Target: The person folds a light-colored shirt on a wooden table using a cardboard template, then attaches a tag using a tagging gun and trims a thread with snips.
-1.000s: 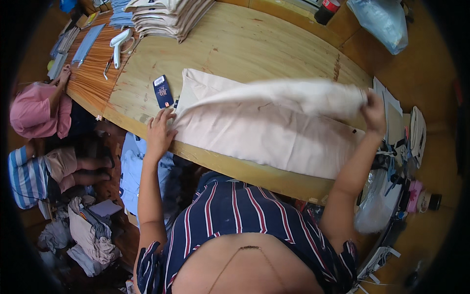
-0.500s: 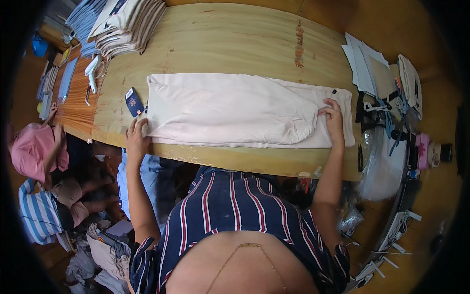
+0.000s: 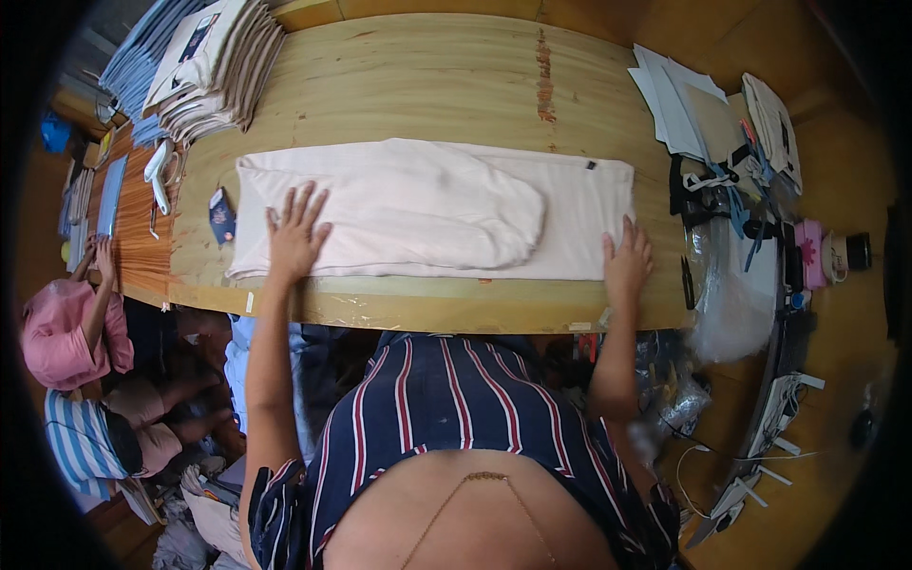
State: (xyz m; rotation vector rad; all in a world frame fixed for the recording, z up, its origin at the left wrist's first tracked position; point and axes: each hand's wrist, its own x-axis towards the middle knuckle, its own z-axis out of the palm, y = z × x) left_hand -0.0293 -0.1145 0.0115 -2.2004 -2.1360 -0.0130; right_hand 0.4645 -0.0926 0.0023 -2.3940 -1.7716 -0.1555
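A cream knit-like garment (image 3: 427,204) lies folded into a long strip across the table in front of me. Its upper layer ends in a rounded edge, short of the right end, where a small dark label (image 3: 591,165) shows. My left hand (image 3: 298,236) presses flat on the left part of the cloth, fingers spread. At the lower right corner, my right hand (image 3: 627,261) rests on the garment's edge with thumb and fingers apart. A navy hang tag (image 3: 221,217) lies by the garment's left end.
Folded cream garments (image 3: 214,71) are stacked at the back left, beside blue ones (image 3: 142,81). A white tagging-gun-like tool (image 3: 159,176) lies at left. Papers (image 3: 670,104), a black pen-like tool (image 3: 687,282) and clear plastic (image 3: 731,313) are at right. A person in pink (image 3: 71,332) sits at left.
My left hand has moved from the garment's left end onto its top. My right hand has gone from the upper layer to the lower right corner. The upper layer lies smoother; the view has shifted.
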